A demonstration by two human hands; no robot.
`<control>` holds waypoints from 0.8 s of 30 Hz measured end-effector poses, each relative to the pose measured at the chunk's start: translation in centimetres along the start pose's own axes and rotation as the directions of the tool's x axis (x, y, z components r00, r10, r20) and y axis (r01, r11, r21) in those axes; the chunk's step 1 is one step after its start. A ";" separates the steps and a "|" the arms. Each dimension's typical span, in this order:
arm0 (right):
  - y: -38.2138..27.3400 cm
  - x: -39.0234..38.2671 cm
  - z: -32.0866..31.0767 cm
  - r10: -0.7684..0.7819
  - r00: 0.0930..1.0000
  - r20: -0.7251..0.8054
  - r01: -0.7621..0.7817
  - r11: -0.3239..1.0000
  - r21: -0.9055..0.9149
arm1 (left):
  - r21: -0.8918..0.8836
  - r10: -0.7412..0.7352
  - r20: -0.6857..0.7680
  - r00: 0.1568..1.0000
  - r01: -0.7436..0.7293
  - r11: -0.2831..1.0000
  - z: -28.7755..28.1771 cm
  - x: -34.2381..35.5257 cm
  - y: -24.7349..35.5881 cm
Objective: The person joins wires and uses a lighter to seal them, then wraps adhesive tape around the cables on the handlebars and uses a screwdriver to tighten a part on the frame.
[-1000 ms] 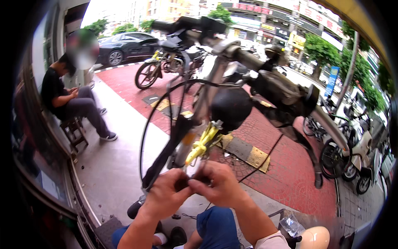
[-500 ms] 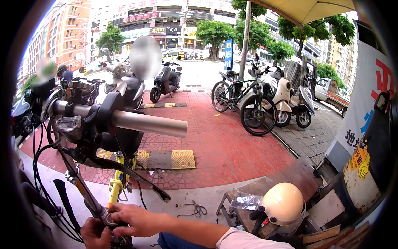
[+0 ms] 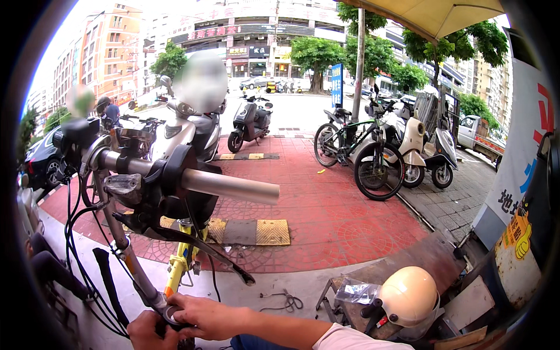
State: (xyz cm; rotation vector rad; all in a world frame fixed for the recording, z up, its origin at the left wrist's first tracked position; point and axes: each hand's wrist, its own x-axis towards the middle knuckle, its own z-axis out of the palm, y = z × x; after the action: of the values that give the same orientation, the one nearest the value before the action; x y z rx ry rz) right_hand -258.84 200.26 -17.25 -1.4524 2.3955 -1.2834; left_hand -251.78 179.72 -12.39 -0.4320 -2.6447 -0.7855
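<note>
Low in view, our right hand (image 3: 204,318) and left hand (image 3: 147,331) meet at the foot of the bike's stem (image 3: 139,274). The right bends its fingers against a round metal fitting (image 3: 171,315) there; the left is curled just beside it. We cannot tell whether either of the 2 grips firmly. The stem leans up to a bare metal handlebar (image 3: 233,185), black cables (image 3: 71,233) hanging at its left. To our right, 1 cream helmet (image 3: 408,294) rests on a brown tabletop (image 3: 429,252).
</note>
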 end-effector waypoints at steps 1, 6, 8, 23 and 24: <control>0.1 0.2 0.0 0.001 1.000 0.016 -0.001 1.000 -0.011 | 0.124 0.051 -0.036 0.998 -0.047 0.991 0.2 0.2 0.2; -1.9 4.5 4.6 -0.280 0.959 -0.051 0.282 0.958 0.045 | 0.059 0.045 -0.333 0.942 -0.027 0.998 -1.3 -3.9 -4.6; -2.4 -0.8 0.2 -0.296 0.950 -0.095 0.280 0.947 -0.156 | -0.066 0.044 -0.220 0.974 -0.060 0.996 1.4 -1.4 -1.9; 1.0 -26.2 -2.9 0.403 0.772 -0.492 -0.428 0.901 0.067 | -0.088 0.176 -0.198 0.964 -0.196 0.977 0.2 -3.2 3.8; 0.2 -26.1 -2.0 0.397 0.731 -0.555 -0.461 0.887 0.028 | -0.041 0.154 -0.144 0.977 -0.162 0.986 0.0 -3.2 3.9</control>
State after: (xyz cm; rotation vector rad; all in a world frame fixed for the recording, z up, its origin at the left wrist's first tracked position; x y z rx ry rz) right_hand -245.37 221.31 -25.05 -0.4812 2.9455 -1.6062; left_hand -247.47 182.27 -11.90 -0.5712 -2.4299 -0.8059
